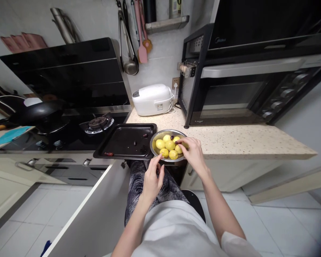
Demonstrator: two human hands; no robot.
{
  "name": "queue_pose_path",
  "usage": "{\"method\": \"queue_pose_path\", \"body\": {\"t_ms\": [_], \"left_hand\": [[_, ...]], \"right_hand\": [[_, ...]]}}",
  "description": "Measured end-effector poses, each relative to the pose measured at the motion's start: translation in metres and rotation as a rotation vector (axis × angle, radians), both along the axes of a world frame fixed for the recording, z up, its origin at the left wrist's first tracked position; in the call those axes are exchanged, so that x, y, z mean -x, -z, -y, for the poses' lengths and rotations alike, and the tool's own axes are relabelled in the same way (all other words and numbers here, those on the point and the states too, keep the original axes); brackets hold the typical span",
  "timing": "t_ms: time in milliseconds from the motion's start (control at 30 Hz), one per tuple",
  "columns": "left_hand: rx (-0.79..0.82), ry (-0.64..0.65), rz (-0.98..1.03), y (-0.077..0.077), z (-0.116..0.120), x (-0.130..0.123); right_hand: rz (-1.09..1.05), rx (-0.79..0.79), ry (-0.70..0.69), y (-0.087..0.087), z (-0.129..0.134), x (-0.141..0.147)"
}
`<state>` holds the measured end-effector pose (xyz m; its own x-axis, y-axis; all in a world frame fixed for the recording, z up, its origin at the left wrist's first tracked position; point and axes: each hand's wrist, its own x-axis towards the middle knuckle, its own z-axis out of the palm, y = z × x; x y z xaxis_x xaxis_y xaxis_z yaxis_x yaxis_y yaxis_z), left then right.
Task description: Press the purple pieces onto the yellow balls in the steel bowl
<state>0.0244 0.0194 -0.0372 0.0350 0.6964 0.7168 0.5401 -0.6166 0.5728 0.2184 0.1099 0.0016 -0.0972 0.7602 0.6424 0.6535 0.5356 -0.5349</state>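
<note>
A metal bowl (152, 145) at the counter's front edge holds several yellow round balls (170, 145). A small dark oval piece (172, 137) lies on top of them. My right hand (192, 151) reaches into the bowl from the right, finger and thumb closed together at a ball, with a dark spot at the fingertips. Below the bowl's front rim is my left hand (153, 178), its fingers curled and one fingertip near the rim; something dark reddish shows among them, too small to name. Left of the bowl, a black baking tray (123, 137) bears several small dark pieces (135, 143).
Behind stands a white appliance (153, 100), plugged into the wall. An oven (235, 92) is at the right, and a gas stove (98, 123) with a wok (40, 110) at the left. A cabinet door (96, 214) stands open by my legs. Utensils (130, 66) hang above.
</note>
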Motion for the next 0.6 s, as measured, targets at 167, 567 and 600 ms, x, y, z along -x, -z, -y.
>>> {"method": "queue_pose_path", "body": {"t_ms": [167,567,600], "left_hand": [[0.007,-0.003,0.011,0.008,-0.001,0.0],[-0.018,0.038,-0.014,0.015,0.002,0.002],[-0.011,0.04,-0.017,0.015,0.002,0.002]], "right_hand": [[0.047,-0.04,-0.209,-0.005,0.057,0.026],[0.114,0.02,-0.402,-0.009,0.09,0.044],[0.097,0.023,-0.399,-0.008,0.09,0.043]]}}
